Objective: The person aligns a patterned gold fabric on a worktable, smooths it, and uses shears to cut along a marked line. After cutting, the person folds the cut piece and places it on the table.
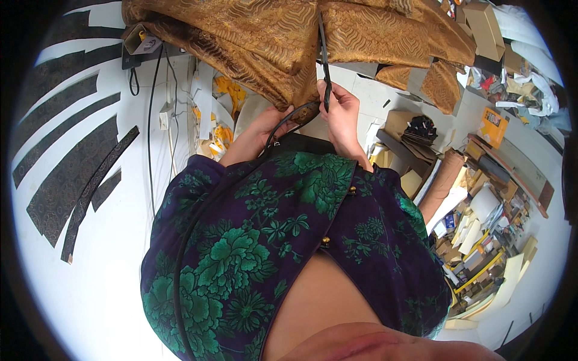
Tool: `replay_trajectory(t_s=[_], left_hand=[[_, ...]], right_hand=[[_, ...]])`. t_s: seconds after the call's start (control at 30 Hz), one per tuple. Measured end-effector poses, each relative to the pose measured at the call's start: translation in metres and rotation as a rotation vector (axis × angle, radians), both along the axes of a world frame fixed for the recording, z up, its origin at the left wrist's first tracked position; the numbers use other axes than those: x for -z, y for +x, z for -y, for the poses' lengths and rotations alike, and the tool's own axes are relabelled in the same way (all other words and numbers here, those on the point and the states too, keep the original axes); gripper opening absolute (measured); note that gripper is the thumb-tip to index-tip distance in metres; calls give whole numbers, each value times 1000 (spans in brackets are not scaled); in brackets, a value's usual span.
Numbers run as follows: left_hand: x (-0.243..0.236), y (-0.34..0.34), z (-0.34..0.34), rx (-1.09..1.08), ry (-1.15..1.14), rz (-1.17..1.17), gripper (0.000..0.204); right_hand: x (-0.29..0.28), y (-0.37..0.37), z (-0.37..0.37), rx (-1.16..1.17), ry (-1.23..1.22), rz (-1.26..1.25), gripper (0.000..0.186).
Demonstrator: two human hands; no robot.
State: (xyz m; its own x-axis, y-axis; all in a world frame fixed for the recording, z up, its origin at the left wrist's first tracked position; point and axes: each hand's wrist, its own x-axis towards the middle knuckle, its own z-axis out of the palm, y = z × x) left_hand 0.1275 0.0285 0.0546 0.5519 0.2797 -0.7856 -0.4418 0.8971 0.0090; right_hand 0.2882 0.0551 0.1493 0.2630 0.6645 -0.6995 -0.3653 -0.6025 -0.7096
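Gold-brown brocade fabric (253, 36) spreads across the top of the view and gathers to a lower point in front of my chest. A long, narrow dark strip (322, 42) runs down over it. My right hand (340, 114) is closed round this strip, thumb and fingers pinched on it. Further left and lower, my left hand (270, 127) has its fingers closed on the fabric's lower corner, partly hidden by it. A black cord (281, 126) loops between the two hands and trails down over my patterned top.
Dark patterned cut pieces (75, 174) lie on a white surface at left, with hanging cables (153, 102) beside them. Yellow scraps (223, 90) show below the fabric. At right are cardboard boxes (484, 30), a brown roll (442, 180), and piles of paper and boards (481, 240).
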Motion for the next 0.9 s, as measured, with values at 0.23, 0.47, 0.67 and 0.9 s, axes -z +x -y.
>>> replay_trajectory(t_s=[0.23, 0.47, 0.67, 0.9], left_hand=[[12, -4, 5, -22, -24, 107, 44], [7, -7, 3, -4, -2, 47, 41], [14, -9, 5, 2, -61, 3, 32], [44, -12, 3, -108, -155, -121, 23]], right_hand=[[1, -1, 0, -17, 22, 13, 21], [3, -2, 0, 7, 6, 1, 23], [1, 3, 8, -30, -16, -42, 24], [-54, 89, 11, -516, 15, 372, 20]])
